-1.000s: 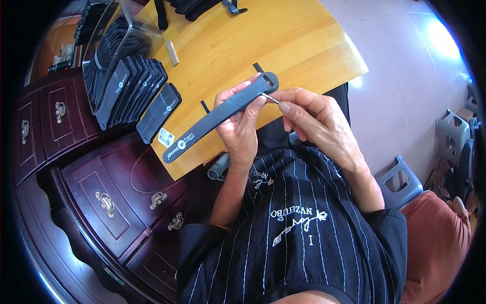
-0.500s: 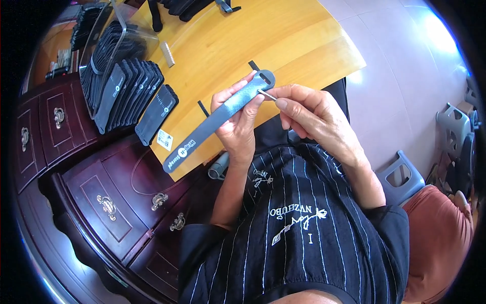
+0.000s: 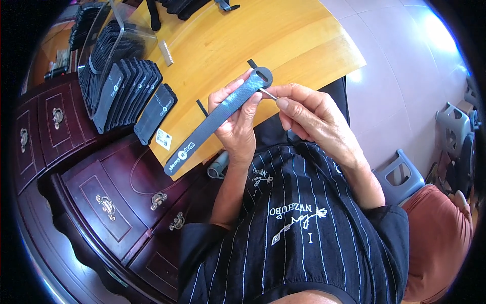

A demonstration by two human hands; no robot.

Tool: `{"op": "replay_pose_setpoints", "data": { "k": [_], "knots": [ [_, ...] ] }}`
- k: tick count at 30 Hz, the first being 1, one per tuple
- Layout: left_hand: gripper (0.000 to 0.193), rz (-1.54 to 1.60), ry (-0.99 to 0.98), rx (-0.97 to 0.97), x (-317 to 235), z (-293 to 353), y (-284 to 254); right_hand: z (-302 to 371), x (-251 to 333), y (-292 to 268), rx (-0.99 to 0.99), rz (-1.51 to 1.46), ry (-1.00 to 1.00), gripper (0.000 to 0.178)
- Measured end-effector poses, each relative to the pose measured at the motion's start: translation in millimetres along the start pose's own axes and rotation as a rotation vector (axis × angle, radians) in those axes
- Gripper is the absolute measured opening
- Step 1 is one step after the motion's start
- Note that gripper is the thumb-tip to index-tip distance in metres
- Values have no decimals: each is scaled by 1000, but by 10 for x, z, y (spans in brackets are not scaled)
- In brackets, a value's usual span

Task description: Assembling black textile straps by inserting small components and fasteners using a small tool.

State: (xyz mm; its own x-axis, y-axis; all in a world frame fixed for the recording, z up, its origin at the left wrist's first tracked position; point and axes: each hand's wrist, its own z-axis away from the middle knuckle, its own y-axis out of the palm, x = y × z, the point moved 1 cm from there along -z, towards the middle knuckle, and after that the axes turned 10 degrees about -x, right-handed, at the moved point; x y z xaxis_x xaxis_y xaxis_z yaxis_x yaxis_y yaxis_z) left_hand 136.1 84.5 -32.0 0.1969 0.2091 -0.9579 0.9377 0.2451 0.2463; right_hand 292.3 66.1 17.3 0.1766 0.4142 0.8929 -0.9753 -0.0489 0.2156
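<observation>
My left hand (image 3: 237,138) is closed around a long dark grey strap (image 3: 215,120), thumb on top. The strap slants from its rounded, slotted end at the upper right to a printed end at the lower left, above the table. My right hand (image 3: 324,117) pinches a thin metal pointed tool (image 3: 268,94). Its tip meets the strap's edge just below the slot, close to my left thumb. Whether it has one prong or two, I cannot tell. Beside the left fingers, narrow black strips (image 3: 202,107) show; what they belong to is hidden.
The yellow wooden table (image 3: 304,48) carries a row of dark straps (image 3: 124,93), a separate stack (image 3: 155,114), a clear bin (image 3: 121,23), a small beige block (image 3: 165,53) and a white label (image 3: 163,139). Dark red drawers (image 3: 101,190) stand left. Grey stools (image 3: 402,180) are at right, beside a person's reddish-brown clothing (image 3: 435,243).
The strap and my left hand have shifted slightly left, and the strap's face has tilted a little. My right hand stays nearly in place, the tool still at the strap's edge.
</observation>
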Motion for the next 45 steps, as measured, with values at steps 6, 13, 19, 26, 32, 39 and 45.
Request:
{"op": "replay_pose_setpoints", "data": {
  "k": [6,13,19,26,32,39,45],
  "knots": [
    [35,-114,197,49,-31,-27,14,-5,-92,59,-20,-105,-9,28],
    [36,-395,514,103,-112,-54,17,-13,-150,124,2,-547,151,26],
    [42,-486,706,91,-6,-48,39,-46,-271,217,-253,-72,-178,20],
    [37,-530,739,31,35,-84,37,-36,-270,298,-68,-735,176,21],
    [36,-486,770,64,64,-78,98,-152,-443,281,-417,42,-382,19],
    [34,-492,738,102,74,-49,42,-110,-294,276,-353,-154,-196,18],
    [33,-380,482,-36,185,81,88,-177,-424,207,-531,458,-542,15]
  ]
}}
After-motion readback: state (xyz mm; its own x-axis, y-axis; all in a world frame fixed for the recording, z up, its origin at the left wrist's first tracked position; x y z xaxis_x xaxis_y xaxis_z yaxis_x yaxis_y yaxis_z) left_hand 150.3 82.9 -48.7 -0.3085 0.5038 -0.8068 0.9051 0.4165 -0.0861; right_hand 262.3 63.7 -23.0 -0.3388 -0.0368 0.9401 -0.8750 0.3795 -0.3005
